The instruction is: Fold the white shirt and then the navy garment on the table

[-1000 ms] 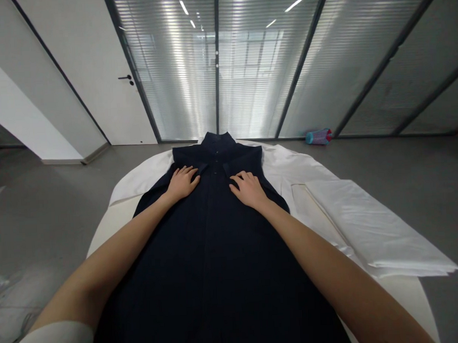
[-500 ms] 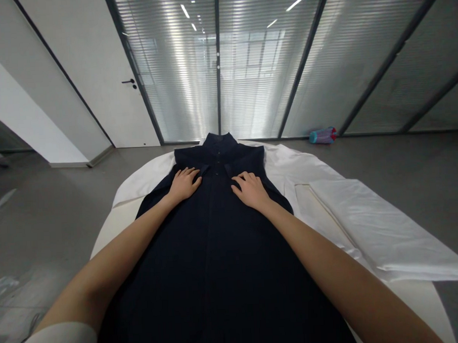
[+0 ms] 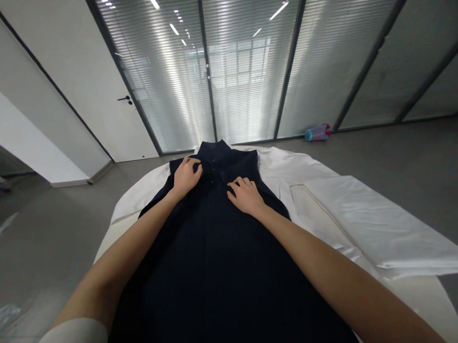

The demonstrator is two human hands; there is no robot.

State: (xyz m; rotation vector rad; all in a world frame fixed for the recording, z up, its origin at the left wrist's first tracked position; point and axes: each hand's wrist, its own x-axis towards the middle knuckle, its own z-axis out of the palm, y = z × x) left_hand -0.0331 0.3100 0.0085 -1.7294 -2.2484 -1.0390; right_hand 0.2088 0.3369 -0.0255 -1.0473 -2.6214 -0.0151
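Dark garment [image 3: 217, 253] lies spread, unfolded; left hand [image 3: 186, 178] curls narrowly, right hand [image 3: 247, 197] bends loosely. Whether either pinches cloth, I can't tell.

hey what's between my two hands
The dark garment, its front with small buttons, lies between your left hand and right hand, as the head view shows.

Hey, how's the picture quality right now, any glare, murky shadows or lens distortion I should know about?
Head view: bright glare streaks on the glass partition; the dark garment loses nearly all detail in its lower part; the partition's frame lines splay outward, suggesting wide-angle stretch; floor dim at right.
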